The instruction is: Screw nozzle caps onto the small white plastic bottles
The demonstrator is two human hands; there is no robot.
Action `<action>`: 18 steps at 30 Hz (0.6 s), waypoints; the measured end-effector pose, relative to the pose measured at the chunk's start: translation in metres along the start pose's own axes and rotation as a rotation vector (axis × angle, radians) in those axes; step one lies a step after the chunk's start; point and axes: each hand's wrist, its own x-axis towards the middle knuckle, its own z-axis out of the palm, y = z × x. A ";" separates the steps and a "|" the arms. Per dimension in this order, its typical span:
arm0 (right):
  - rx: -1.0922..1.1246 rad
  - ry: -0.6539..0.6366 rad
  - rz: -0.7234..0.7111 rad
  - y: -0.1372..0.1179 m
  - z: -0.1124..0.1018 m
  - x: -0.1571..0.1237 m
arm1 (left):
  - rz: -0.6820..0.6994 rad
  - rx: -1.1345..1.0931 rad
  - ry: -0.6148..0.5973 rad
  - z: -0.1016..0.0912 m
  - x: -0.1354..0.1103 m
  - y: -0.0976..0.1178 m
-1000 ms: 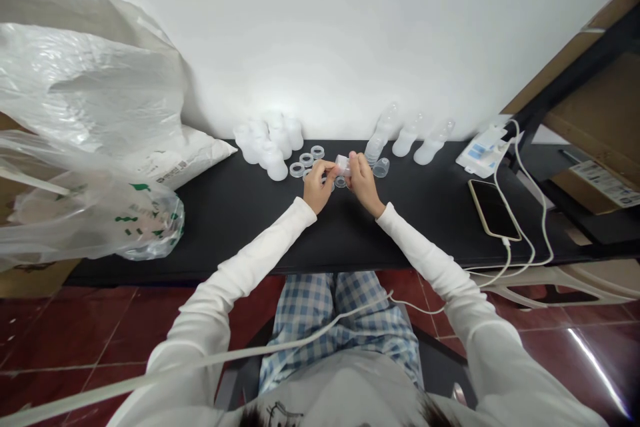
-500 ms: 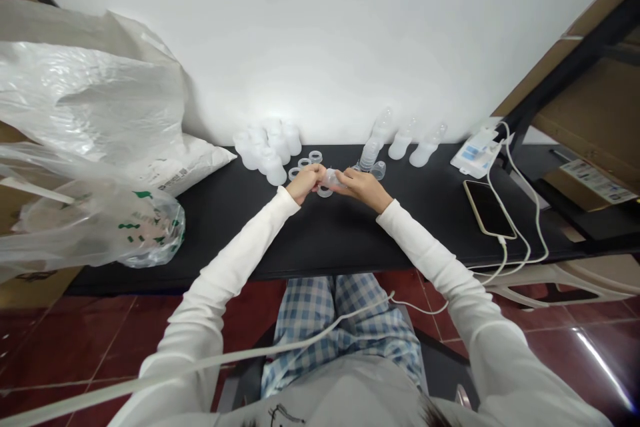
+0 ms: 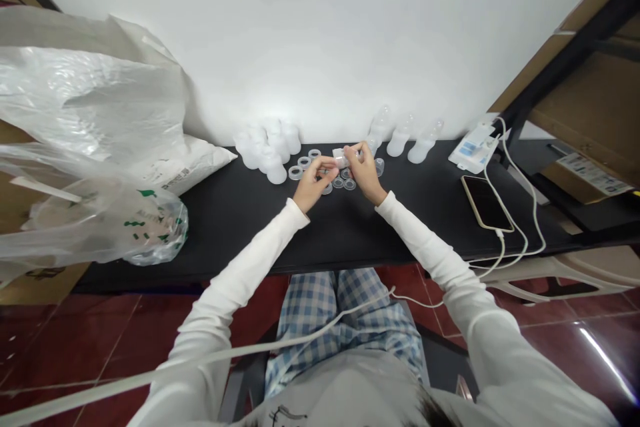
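Note:
My right hand [image 3: 366, 173] is closed around a translucent baby bottle part [image 3: 341, 158], whose pale, ring-like end points left. Just left of it is my left hand [image 3: 314, 183], thumb and forefinger apart, with the fingertips close to that end; whether they touch it I cannot tell. Under and between the hands lie several small clear discs [image 3: 349, 184]. Screw rings [image 3: 304, 161] lie behind my left hand. A clear cap [image 3: 380, 166] is partly hidden beside my right hand.
White bottles [image 3: 270, 163] cluster at the back left. Bottles with clear domed tops [image 3: 424, 141] stand along the wall on the right. A phone [image 3: 486, 203] with cables and a blue-white packet [image 3: 473, 147] lie further right. Plastic bags [image 3: 100, 100] fill the left side.
My hands have drawn slightly apart, and the left one has loosened from the bottle part. The right hand has raised it a little away from me, uncovering the small discs.

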 end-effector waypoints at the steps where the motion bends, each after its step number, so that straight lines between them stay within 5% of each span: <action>1: 0.061 0.019 0.089 0.000 0.007 0.001 | 0.056 0.086 0.022 0.004 -0.004 -0.004; 5: 0.133 0.074 0.238 0.003 0.027 0.003 | 0.164 0.266 0.166 0.010 -0.011 -0.013; 13: -0.219 0.364 -0.154 0.012 0.035 -0.010 | 0.017 -0.104 0.203 0.012 -0.001 -0.004; 16: -0.404 0.290 -0.276 0.022 0.022 -0.007 | -0.094 -0.275 0.140 0.008 0.010 -0.001; 18: -0.522 0.097 -0.397 0.028 0.009 -0.002 | -0.242 -0.348 0.030 -0.001 0.019 0.001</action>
